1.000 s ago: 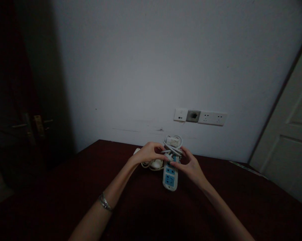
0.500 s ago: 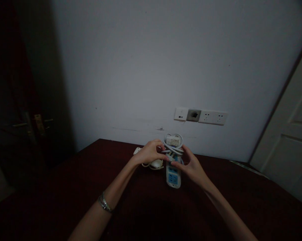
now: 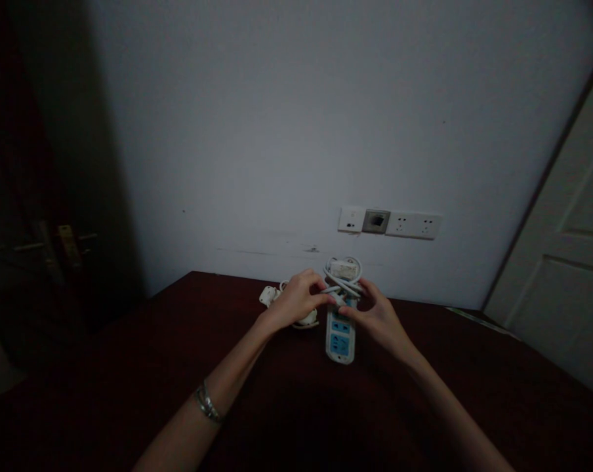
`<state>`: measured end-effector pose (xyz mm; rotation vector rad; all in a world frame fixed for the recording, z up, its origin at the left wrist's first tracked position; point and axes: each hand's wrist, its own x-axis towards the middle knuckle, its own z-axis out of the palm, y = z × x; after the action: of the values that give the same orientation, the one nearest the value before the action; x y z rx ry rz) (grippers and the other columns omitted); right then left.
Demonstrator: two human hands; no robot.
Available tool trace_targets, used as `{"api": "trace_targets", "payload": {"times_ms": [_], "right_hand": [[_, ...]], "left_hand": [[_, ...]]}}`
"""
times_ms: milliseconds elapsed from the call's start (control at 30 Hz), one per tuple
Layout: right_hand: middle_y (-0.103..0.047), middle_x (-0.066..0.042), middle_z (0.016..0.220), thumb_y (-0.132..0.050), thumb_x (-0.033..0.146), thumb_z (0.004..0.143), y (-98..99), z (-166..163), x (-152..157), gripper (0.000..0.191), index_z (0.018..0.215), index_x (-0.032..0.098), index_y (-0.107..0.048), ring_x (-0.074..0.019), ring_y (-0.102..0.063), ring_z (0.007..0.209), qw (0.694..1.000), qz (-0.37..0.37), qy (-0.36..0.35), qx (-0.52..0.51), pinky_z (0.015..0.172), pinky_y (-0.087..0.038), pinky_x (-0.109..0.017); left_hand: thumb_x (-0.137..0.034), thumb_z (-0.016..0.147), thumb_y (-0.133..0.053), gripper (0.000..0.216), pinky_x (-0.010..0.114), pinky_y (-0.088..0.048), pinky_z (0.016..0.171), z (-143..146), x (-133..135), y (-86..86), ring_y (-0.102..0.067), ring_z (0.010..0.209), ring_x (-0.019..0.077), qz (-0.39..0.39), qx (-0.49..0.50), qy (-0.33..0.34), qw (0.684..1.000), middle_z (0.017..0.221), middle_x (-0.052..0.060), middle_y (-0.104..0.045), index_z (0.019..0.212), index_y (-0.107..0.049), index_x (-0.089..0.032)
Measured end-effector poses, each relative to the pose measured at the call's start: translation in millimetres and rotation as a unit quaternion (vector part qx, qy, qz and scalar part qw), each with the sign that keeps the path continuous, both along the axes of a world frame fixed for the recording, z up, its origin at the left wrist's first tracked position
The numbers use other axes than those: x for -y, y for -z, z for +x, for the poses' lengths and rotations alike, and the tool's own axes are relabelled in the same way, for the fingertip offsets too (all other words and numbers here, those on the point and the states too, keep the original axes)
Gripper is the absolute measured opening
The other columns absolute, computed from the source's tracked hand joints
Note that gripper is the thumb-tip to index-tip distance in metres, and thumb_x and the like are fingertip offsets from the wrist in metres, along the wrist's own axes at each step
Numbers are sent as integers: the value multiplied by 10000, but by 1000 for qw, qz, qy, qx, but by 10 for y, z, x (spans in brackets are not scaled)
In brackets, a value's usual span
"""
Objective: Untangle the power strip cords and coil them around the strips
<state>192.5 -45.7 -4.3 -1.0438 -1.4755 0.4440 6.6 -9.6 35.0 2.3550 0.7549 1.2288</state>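
Note:
A white power strip (image 3: 340,339) with blue socket faces is held up over the dark red table (image 3: 129,367), its grey cord (image 3: 343,278) wound around its upper part. My left hand (image 3: 296,301) pinches the cord and plug at the strip's left side. My right hand (image 3: 378,316) grips the strip and cord from the right. A silver bracelet (image 3: 206,402) circles my left wrist.
A second white plug and coiled cord (image 3: 271,296) lie on the table behind my left hand. A row of wall sockets (image 3: 389,223) sits on the white wall above the table. A dark door with a handle (image 3: 55,246) stands left, a white door (image 3: 567,275) right.
The power strip has turned more upright and risen slightly between my hands. My fingers have shifted along the wound cord. The view has drifted a little.

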Motion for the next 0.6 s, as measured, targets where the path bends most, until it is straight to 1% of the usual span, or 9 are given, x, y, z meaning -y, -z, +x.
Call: {"api": "trace_targets", "payload": {"times_ms": [167, 267, 400, 600], "right_hand": [[-608, -126, 1130, -761, 389, 577, -16, 7, 4, 686, 1154, 163, -467, -266, -587, 1015, 1000, -7, -10, -2, 884, -462, -431], [-605, -121, 1130, -763, 381, 575, 5, 21, -4, 684, 1152, 169, -461, -265, -580, 1024, 1000, -4, -2, 16, 883, -460, -425], [-604, -124, 1124, -770, 373, 561, 12, 25, -6, 692, 1145, 168, -461, -271, -575, 1028, 999, -6, 11, 35, 891, -452, -432], [-592, -131, 1139, -763, 396, 569, 16, 17, -18, 697, 1152, 164, -459, -277, -559, 1050, 999, -35, 5, 19, 901, -445, -431]], "left_hand": [[-271, 750, -640, 137, 247, -357, 636, -6, 4, 21, -487, 689, 136, 59, -29, 8, 998, 736, 4, -523, 702, -566, -166], [-267, 755, -640, 133, 244, -359, 638, -26, -6, 8, -488, 703, 141, 89, -57, 27, 994, 757, 11, -532, 729, -557, -167], [-268, 756, -642, 150, 237, -363, 633, -46, -27, -7, -487, 698, 137, 100, -88, 41, 990, 757, 10, -528, 724, -540, -162], [-262, 803, -589, 154, 233, -368, 649, -37, -47, 15, -482, 716, 131, 123, -108, 29, 986, 770, 5, -503, 731, -501, -158]]}}
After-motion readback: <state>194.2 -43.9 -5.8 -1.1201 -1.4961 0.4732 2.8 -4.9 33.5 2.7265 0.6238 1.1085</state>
